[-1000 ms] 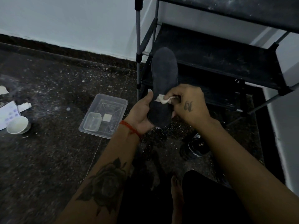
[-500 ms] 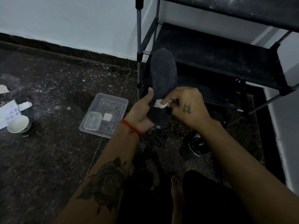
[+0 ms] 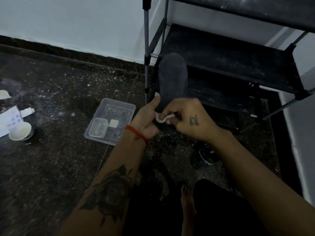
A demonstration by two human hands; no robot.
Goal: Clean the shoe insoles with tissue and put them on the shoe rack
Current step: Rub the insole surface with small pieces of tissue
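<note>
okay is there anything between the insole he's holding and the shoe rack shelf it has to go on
Nothing visible blocks it. The left hand holds the insole upright just in front of the shoe rack, whose dark shelves look bare. The right hand pinches the tissue against it.

A clear tray (image 3: 119, 106) lies on the speckled floor (image 3: 51, 167), holding 1 small tub (image 3: 98, 127). Far left, a white bowl (image 3: 20, 131) sits beside what may be a box (image 3: 9, 119).
</note>
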